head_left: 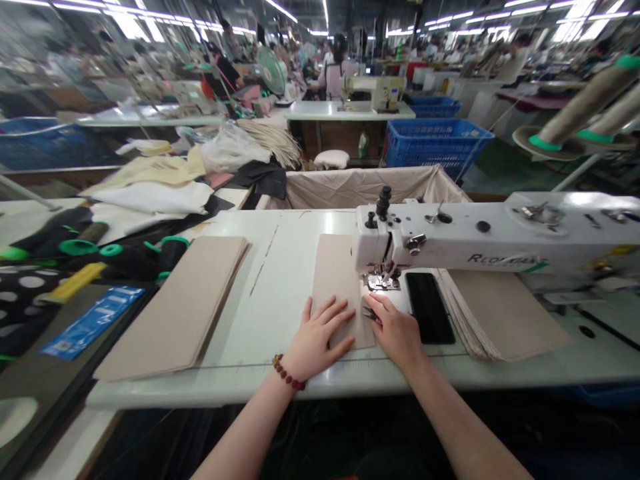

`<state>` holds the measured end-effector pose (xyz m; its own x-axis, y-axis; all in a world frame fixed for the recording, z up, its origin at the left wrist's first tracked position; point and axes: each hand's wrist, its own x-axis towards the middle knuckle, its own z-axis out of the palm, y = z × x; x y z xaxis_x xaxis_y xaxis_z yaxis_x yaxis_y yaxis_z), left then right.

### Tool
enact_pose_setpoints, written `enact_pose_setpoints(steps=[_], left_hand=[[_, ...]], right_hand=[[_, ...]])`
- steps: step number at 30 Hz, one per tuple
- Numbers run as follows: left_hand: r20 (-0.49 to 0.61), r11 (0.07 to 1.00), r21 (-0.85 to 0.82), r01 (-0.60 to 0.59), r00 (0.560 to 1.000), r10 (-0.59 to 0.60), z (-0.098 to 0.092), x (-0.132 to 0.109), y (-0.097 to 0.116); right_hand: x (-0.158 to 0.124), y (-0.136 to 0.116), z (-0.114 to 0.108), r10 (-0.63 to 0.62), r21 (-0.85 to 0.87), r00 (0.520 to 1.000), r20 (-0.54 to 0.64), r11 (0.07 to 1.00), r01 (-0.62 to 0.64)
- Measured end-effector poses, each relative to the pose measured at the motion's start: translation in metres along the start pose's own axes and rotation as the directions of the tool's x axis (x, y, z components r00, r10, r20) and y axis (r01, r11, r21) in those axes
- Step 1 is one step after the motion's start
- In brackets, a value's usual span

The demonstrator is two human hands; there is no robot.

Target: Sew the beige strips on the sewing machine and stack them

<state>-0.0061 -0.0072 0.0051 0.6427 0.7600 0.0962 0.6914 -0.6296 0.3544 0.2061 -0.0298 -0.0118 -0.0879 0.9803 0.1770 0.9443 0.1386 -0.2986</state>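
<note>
A beige fabric panel (336, 263) lies flat on the sewing table, its right edge running beside the needle and presser foot (383, 281) of a white sewing machine (420, 230). Spread over the panel's near half is my left hand (320, 333), palm down with fingers apart. My right hand (397, 333) is closed at the panel's right edge, just in front of the presser foot. Dark metal tips of small thread snips (370, 313) poke out from its fingers; the rest of them is hidden in the hand.
Left on the table sits a stack of beige panels (175, 307). Right of my hand lie a black phone (430, 308) and another beige stack (505, 313). Thread spools (173, 257) and a blue packet (93, 322) are far left. Beyond the table stands a cloth-lined bin (350, 189).
</note>
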Motion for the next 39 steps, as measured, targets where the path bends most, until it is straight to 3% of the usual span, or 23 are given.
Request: enact_pose_setpoints(steps=[16,33,39], left_hand=[[0.051,0.997,0.051,-0.051,0.998,0.048,0.0,0.006,-0.003],[0.005,0.987,0.156,-0.026,1.0,0.025,0.01,0.05,-0.027],[-0.026,0.983,0.184,-0.01,1.0,0.015,0.016,0.055,-0.03]], right_hand=[[0.001,0.0,0.001,-0.006,0.006,1.0,-0.009,1.0,0.007],[0.001,0.001,0.003,0.01,0.004,1.0,-0.015,1.0,-0.01],[0.002,0.002,0.004,0.003,0.006,1.0,-0.022,1.0,-0.003]])
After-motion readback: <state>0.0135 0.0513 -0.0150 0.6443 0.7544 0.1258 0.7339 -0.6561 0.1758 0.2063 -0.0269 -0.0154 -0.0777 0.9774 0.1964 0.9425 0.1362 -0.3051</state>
